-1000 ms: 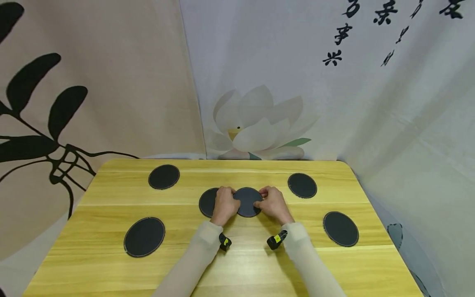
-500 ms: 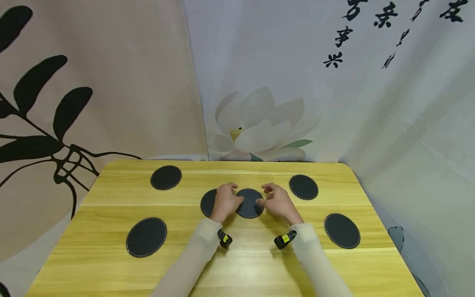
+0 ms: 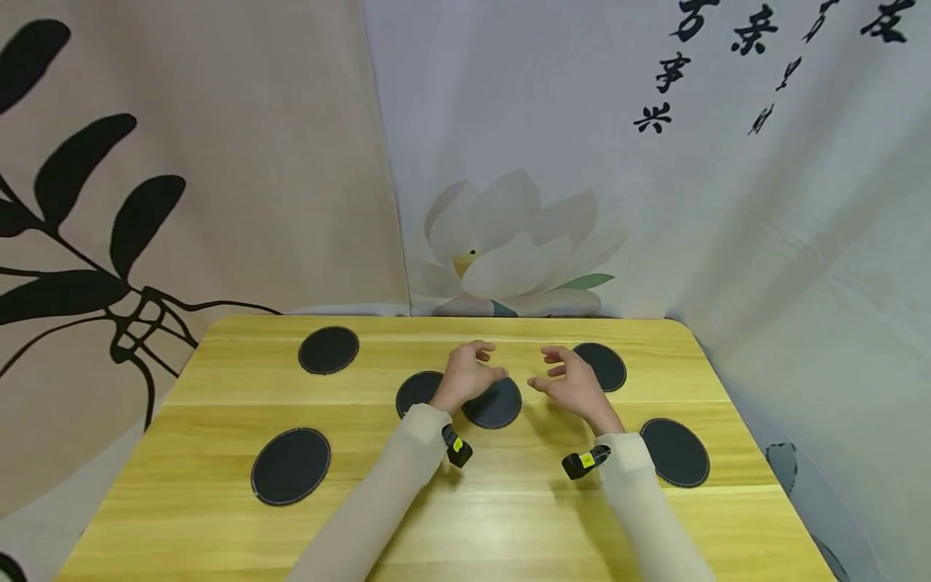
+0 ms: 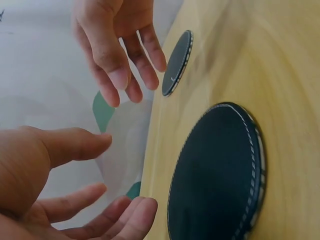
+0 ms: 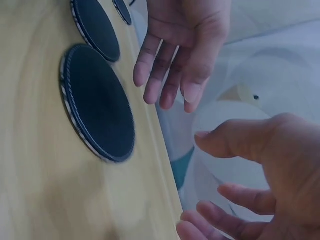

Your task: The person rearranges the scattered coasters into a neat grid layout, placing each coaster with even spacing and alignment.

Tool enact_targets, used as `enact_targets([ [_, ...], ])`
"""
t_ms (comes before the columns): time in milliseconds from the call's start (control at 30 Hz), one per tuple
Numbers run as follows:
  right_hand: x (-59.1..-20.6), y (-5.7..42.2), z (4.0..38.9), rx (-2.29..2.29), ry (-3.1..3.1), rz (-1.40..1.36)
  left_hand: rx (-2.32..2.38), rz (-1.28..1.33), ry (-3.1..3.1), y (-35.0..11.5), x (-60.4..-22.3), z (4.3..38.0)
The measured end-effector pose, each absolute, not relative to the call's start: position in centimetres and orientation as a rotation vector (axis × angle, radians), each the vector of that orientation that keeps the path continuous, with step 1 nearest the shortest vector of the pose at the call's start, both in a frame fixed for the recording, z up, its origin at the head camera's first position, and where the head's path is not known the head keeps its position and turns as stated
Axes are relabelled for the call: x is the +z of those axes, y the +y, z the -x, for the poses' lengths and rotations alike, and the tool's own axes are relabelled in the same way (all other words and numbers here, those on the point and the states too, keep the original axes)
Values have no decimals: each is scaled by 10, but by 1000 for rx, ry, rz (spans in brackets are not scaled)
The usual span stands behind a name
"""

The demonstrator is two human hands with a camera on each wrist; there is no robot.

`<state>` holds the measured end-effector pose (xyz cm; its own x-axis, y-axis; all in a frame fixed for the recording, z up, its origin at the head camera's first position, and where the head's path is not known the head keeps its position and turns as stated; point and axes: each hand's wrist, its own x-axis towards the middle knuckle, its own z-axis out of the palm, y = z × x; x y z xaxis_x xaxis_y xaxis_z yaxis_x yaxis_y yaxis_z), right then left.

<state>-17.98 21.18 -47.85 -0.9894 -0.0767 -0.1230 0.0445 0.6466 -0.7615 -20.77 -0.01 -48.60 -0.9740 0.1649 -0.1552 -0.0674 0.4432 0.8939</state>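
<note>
A round black coaster (image 3: pixel 496 406) with pale edge stitching lies flat at the table's middle. A second coaster (image 3: pixel 416 391) sits at its left; in the right wrist view their rims (image 5: pixel 100 105) meet or overlap. My left hand (image 3: pixel 465 377) hovers over these two, fingers loosely bent and holding nothing, covering part of both. To the right of the middle coaster, my right hand (image 3: pixel 575 390) is raised above the wood, thumb and fingers spread apart, nothing between them. Both palms face each other in the wrist views.
More black coasters lie around: back left (image 3: pixel 329 350), front left (image 3: pixel 291 466), back right (image 3: pixel 602 368), partly behind my right hand, and front right (image 3: pixel 675 453). The yellow wooden table (image 3: pixel 494 517) ends at a printed curtain (image 3: pixel 291 162) behind.
Both hands have let go of the middle coaster and lifted. The right hand has moved away to the right; the left has risen and shifted slightly right. The coasters stay in place.
</note>
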Motion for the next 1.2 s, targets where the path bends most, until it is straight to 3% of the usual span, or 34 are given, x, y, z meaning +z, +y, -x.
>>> enact_targets([
  [733, -478, 302, 194, -1170, 2698, -225, 1604, -112, 2162, 66, -493, 242],
  [1200, -480, 333, 201, -1135, 2623, -307, 1571, -103, 2169, 97, -500, 248],
])
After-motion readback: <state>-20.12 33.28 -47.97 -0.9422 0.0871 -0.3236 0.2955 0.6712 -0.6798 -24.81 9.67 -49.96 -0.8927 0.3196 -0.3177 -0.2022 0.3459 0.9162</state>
